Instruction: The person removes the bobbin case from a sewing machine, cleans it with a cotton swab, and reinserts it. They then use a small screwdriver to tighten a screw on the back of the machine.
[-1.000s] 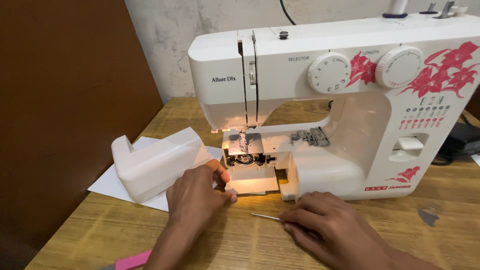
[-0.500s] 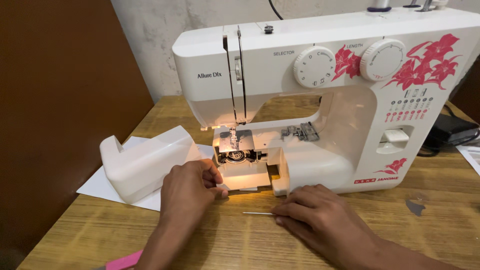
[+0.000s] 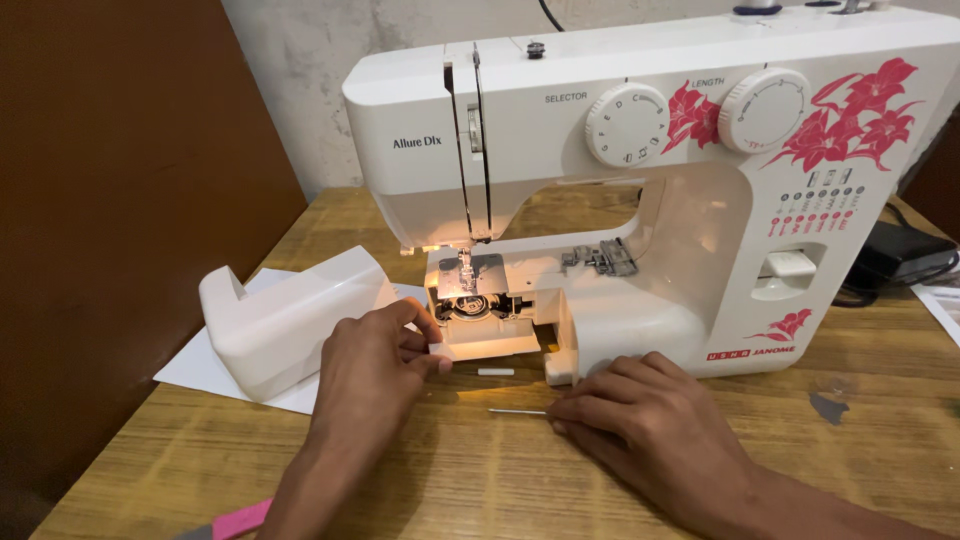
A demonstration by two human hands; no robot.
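Note:
A white sewing machine (image 3: pixel 640 200) with red flower prints stands on the wooden table, its bobbin compartment (image 3: pixel 478 310) open and lit. My left hand (image 3: pixel 375 365) is at the compartment's front, thumb and fingers pinched on a small white piece (image 3: pixel 440 349) at its lower edge. My right hand (image 3: pixel 640 420) rests on the table in front of the machine, fingertips holding the end of a thin metal pin (image 3: pixel 515 411) that lies flat and points left. A small white sliver (image 3: pixel 495 372) lies between the hands.
The machine's removed white extension case (image 3: pixel 285 315) lies left of my left hand on white paper (image 3: pixel 195 370). A black foot pedal with cable (image 3: pixel 900 255) is at the far right. A pink object (image 3: pixel 240 520) shows at the bottom edge. A brown panel (image 3: pixel 130 200) bounds the left.
The view has shifted so the machine sits more to the left. Both hands stay at nearly the same places by the compartment and the pin.

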